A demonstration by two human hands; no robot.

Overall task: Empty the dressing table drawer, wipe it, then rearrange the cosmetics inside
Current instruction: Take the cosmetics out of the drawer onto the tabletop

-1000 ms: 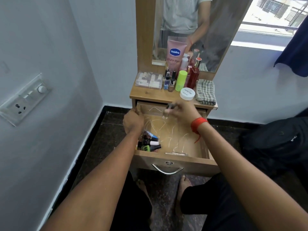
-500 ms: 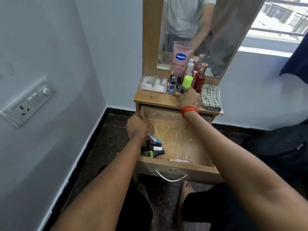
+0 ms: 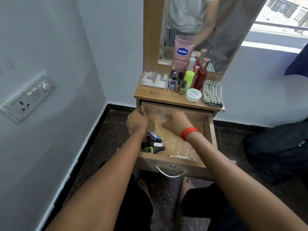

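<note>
The wooden drawer of the dressing table is pulled out. My left hand grips the drawer's left wall near the back. Blurred by motion, my right hand with a red wristband hovers over the drawer's back half, fingers loosely curled and holding nothing. Several nail polish bottles lie in the front left corner and a clear packet rests against the front wall. On the tabletop stand a Vaseline tube, small bottles, a green bottle, a red bottle and a white jar.
A folded checked cloth lies at the tabletop's right end and a clear palette box at its left. A mirror rises behind. A black bag sits on the floor at right. The wall with a socket panel is close on the left.
My right hand carried a small bottle from the drawer up to the tabletop, left it among the bottles, and has come back over the drawer empty. The left hand stayed on the drawer wall.
</note>
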